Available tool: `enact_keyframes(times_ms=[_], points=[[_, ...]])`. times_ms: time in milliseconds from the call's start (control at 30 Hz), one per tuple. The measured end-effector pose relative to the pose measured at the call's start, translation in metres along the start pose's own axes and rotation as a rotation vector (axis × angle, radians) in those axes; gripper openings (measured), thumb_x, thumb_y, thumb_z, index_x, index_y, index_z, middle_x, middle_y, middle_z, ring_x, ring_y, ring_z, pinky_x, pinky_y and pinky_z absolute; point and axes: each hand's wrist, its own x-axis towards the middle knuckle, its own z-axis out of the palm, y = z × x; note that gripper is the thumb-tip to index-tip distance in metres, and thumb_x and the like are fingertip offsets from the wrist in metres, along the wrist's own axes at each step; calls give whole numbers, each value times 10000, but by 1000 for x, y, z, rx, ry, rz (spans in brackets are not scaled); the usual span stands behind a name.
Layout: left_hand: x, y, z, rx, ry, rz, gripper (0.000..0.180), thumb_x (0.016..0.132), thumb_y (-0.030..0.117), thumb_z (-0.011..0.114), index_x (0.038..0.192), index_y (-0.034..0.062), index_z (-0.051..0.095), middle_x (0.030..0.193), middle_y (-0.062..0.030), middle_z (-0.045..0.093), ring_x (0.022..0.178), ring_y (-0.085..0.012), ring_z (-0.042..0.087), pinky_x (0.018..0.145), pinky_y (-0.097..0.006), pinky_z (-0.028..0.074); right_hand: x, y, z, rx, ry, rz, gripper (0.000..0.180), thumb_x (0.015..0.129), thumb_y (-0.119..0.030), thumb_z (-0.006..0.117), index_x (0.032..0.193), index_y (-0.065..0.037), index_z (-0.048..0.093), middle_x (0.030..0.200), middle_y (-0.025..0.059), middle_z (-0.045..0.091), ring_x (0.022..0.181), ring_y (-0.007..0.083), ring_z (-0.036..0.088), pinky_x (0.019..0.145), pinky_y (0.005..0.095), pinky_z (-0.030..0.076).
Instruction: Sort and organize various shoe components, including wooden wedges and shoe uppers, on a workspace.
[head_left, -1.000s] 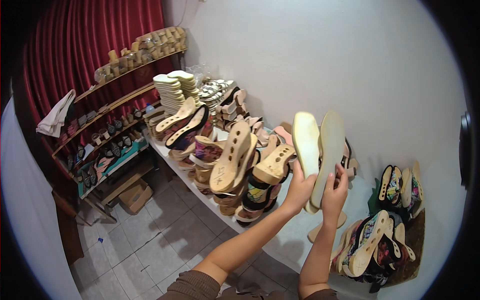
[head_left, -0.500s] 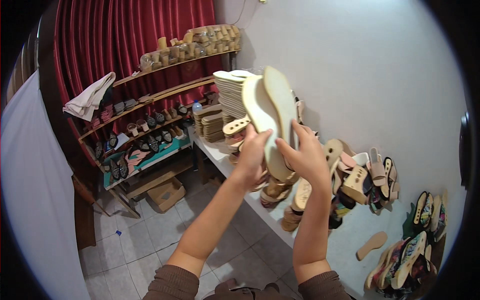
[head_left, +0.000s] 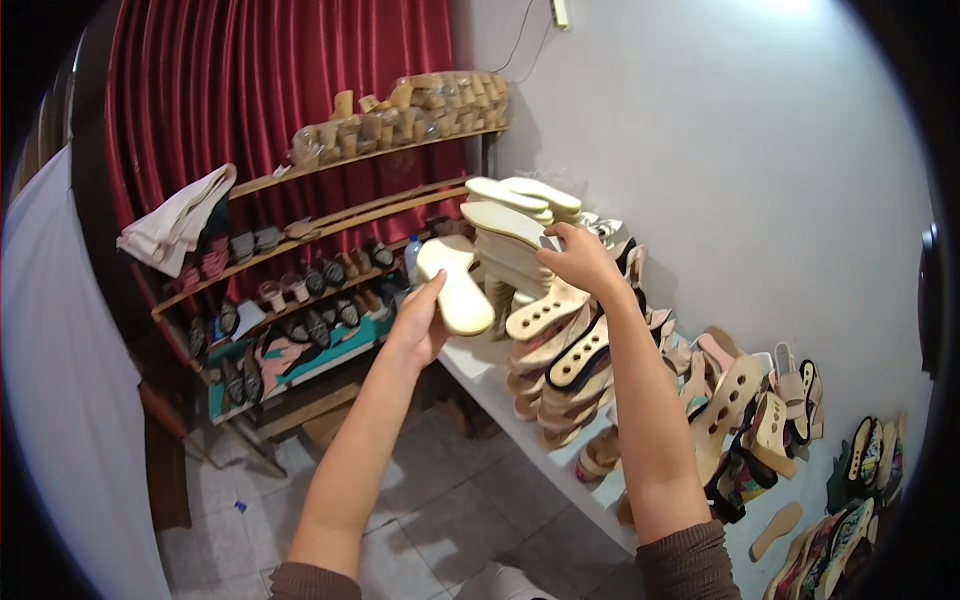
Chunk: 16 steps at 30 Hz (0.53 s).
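My left hand (head_left: pixel 422 325) grips a cream shoe sole (head_left: pixel 462 295), thumb on its upper face and the other fingers beneath. To the right, my right hand (head_left: pixel 585 262) reaches to a pile of similar pale soles. Its thumb and forefinger pinch the near end of the top sole (head_left: pixel 505 222), which lies on the stack (head_left: pixel 515 260). Behind this pile stands another pair of stacked soles (head_left: pixel 508 194). Close below my right hand, wooden-looking sandal bases with holes (head_left: pixel 545 308) are piled on the table.
The white table (head_left: pixel 520 430) runs along the wall, loaded with sandals (head_left: pixel 770 440) and a loose tan insole (head_left: pixel 776 530). At the left, a wooden rack (head_left: pixel 330 215) bears shoes and bagged heels (head_left: pixel 400 115) before a red curtain (head_left: pixel 290 70). A white cloth (head_left: pixel 75 380) hangs at far left.
The two soles held together in both hands are now apart. My left hand has moved left with one sole; my right hand has gone to the pile. The view has shifted slightly.
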Motion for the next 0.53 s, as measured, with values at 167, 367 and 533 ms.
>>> enact_keyframes(times_ms=[167,367,533], points=[[54,24,-20,14,52,-1,358,872,301,493,1121,45,494,1040,-53,576,945,-177,554,809,-312,435,73,34,-18,-245,44,-10,526,650,-349,593,1101,-79,572,1066,197,554,952,313,558,828,363,447],[152,44,-48,58,9,-21,291,821,231,569,1067,88,511,960,-33,582,871,-146,567,773,-303,450,174,91,-16,-351,-6,29,497,635,-323,585,1106,-165,580,1102,153,556,1089,319,452,924,397,373],[225,54,-50,126,0,10,287,811,204,594,1070,135,492,1017,-15,551,887,-184,570,769,-294,478,243,126,0,-344,-123,108,498,631,-342,611,1107,-200,579,1157,121,538,1139,321,420,962,457,308]])
